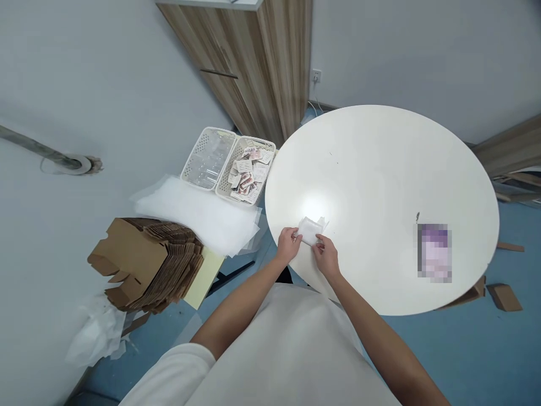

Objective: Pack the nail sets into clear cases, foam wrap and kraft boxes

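Observation:
A small packet wrapped in white translucent foam sheet [310, 230] lies at the near left edge of the white oval table [380, 169]. My left hand [289, 243] pinches its left side between thumb and fingers. On the right side, my right hand [326, 255] has its fingers closed on the lower right corner. Loose ends of the wrap stick up at the packet's far right. What is inside the wrap cannot be made out.
Left of the table stand a white basket of printed cards [249, 175] and a basket of clear plastic pieces [209, 158]. Near them lie white foam sheets [198, 211] and a stack of folded cardboard boxes [147, 259]. A blurred purple-and-pink item [435, 252] rests on the table's right.

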`<state>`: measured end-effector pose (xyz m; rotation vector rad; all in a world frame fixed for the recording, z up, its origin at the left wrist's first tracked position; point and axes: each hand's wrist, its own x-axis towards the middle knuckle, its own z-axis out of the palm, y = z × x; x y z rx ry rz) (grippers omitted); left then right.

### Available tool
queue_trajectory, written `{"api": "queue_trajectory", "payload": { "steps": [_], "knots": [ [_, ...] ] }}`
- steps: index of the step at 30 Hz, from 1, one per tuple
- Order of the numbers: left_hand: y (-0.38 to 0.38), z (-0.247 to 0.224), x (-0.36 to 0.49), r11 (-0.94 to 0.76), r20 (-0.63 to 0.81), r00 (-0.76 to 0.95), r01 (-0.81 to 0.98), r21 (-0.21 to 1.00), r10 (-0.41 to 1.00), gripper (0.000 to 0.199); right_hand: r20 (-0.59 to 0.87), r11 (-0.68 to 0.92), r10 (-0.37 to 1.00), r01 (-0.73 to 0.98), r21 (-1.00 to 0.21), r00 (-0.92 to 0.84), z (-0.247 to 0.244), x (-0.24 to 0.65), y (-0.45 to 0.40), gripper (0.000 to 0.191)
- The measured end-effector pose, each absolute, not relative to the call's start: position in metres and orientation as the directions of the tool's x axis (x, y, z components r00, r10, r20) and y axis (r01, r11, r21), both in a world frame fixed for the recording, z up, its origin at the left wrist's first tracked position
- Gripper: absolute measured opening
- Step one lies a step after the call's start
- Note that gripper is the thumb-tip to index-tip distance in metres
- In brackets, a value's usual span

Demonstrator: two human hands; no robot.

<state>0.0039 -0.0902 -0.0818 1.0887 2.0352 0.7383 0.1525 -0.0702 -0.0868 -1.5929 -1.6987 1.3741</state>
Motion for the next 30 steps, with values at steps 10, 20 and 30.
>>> {"api": "queue_trajectory", "payload": {
  "steps": [10, 20, 30],
  "knots": [
    [-0.026, -0.087, -0.098, 0.425, -0.257, -0.434, 0.353, 0.834, 0.864, 0.045, -0.284, -0.134, 0.926, 0.490, -0.862, -0.247, -0.085, 0.026, 0.020, 0.041],
    [-0.011, -0.087, -0.113, 0.361, -0.242, -0.327, 0.378, 0.852, 0.914, 0.057, -0.330, -0.200, 0.920, 0.470, -0.860, -0.212, -0.087, -0.002, 0.043, 0.045],
    [-0.032, -0.074, -0.103, 0.480, -0.376, -0.317, 0.383, 0.789, 0.871, 0.073, -0.348, -0.203, 0.907, 0.476, -0.855, -0.238, -0.076, 0.028, 0.011, 0.067]
  ]
}}
